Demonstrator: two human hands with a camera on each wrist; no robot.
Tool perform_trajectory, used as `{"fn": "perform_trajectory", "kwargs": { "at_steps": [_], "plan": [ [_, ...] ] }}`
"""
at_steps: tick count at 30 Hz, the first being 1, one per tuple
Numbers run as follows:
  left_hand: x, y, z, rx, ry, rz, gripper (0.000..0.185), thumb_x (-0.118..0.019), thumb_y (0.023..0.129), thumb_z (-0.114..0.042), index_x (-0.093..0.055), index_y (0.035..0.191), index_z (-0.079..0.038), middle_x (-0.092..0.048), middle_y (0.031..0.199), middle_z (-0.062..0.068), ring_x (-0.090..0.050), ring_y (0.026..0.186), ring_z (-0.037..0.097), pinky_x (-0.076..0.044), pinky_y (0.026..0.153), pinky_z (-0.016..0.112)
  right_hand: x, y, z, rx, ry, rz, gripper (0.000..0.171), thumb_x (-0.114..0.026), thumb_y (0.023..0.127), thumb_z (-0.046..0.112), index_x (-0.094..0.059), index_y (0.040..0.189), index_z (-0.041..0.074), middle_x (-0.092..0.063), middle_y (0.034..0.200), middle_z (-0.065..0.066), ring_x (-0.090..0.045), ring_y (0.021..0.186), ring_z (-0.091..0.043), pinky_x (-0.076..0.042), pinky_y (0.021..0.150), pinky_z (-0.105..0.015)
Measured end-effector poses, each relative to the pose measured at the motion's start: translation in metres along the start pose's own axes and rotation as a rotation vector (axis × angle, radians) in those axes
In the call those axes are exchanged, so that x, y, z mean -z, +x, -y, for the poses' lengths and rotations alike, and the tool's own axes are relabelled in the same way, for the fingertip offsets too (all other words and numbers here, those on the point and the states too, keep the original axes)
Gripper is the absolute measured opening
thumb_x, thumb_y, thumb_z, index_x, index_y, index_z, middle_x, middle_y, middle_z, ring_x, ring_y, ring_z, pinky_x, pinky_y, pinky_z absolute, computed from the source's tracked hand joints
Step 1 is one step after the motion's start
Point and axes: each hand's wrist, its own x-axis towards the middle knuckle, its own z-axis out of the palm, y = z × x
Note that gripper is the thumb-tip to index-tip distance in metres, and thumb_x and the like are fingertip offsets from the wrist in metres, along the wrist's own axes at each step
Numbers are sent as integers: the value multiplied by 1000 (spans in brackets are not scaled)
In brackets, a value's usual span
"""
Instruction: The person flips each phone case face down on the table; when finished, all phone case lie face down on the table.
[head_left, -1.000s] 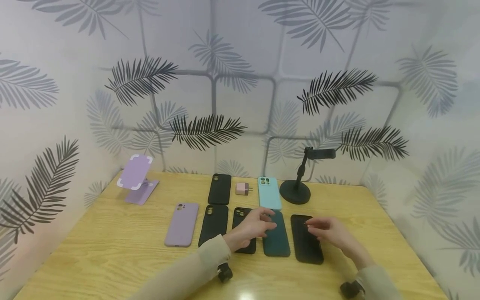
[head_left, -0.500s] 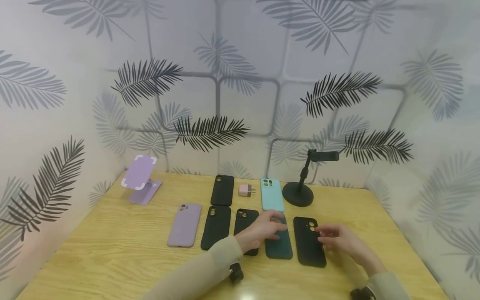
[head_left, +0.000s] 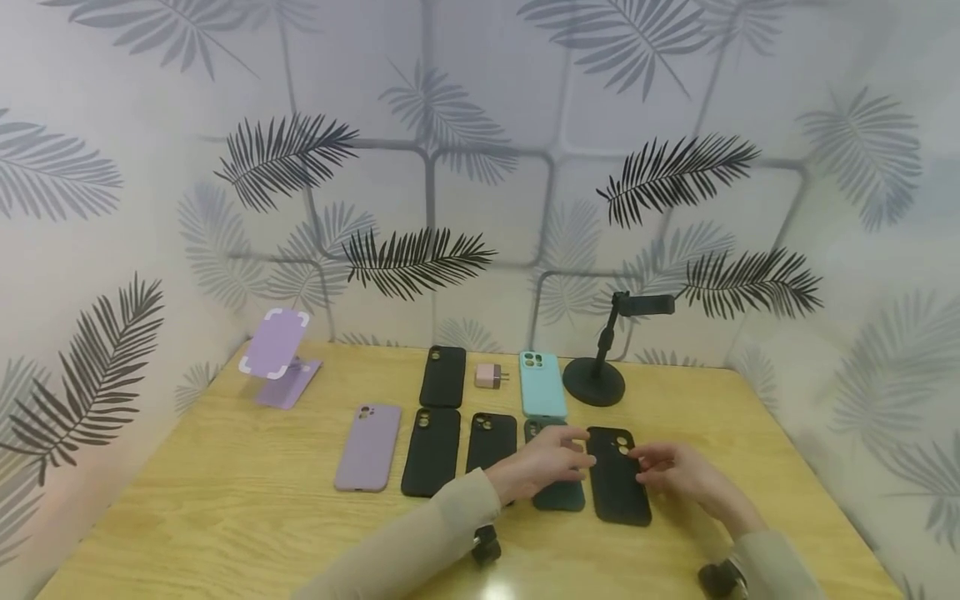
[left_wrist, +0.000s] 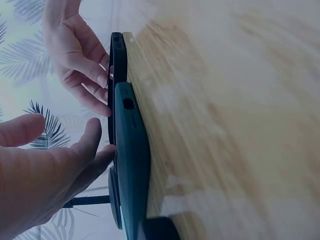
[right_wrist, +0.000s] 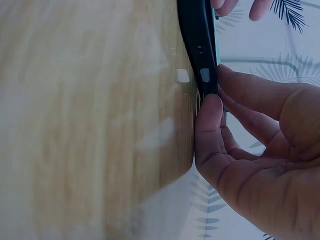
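Note:
Toward the right of the table a black phone case (head_left: 621, 487) lies with its camera cutout at the upper right. My right hand (head_left: 686, 479) pinches its right edge; in the right wrist view the thumb and a finger meet at the black case's side (right_wrist: 197, 40). My left hand (head_left: 547, 458) reaches over a dark green phone case (head_left: 561, 497), its fingers loosely extended toward the black case's left edge. In the left wrist view, the left fingertips are right by the dark green case (left_wrist: 132, 150). The left hand hides part of the dark green case.
Further left lie a purple case (head_left: 367, 450) and several black cases (head_left: 431, 454). Behind stand a pink charger plug (head_left: 487, 377), a mint case (head_left: 542, 387), a black phone stand (head_left: 595, 383) and a purple stand (head_left: 276, 346). The table's right edge (head_left: 832, 517) is beyond my right hand.
My left hand has moved right across the dark green case, uncovering its camera cutout. My right hand has shifted to the right of the black case's cutout, which now shows.

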Motion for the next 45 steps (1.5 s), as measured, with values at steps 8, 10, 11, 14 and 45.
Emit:
{"fn": "perform_trajectory", "kwargs": {
  "at_steps": [8,10,11,14,45],
  "plan": [
    [-8,4,1,38,-36,67,53,-55,98,-3,-36,147,6,-33,151,28,-47,132,39,-47,104,49,-1,3,0,-23,21,9,41,-72,85,2,-60,122,-10,-63,98,-16,-59,79,-19,-54,60,-29],
    [-9,5,1,33,-53,63,53,-54,98,-2,-35,146,7,-28,154,26,-44,134,41,-49,102,49,-2,4,0,-32,26,6,41,-72,85,2,-59,123,-10,-62,99,-15,-59,80,-19,-54,60,-29],
    [-10,5,2,30,-60,60,53,-54,98,-1,-34,146,8,-25,155,25,-43,134,41,-50,101,49,-2,4,0,-33,28,5,42,-72,85,2,-59,123,-10,-62,99,-16,-59,80,-19,-54,60,-30],
    [-12,6,3,27,-90,32,54,-54,97,-1,-34,146,8,-22,157,24,-46,131,41,-54,96,48,-2,4,0,-30,31,7,43,-71,85,2,-58,124,-11,-62,100,-16,-59,80,-18,-54,60,-29],
    [-30,16,-1,-26,-282,-155,64,-67,86,9,-47,142,-11,-53,128,22,-67,103,34,-57,86,54,-16,15,21,-52,330,113,66,-43,105,40,-26,152,-4,-27,155,-31,-39,137,-46,-55,94,-49]
  ]
}}
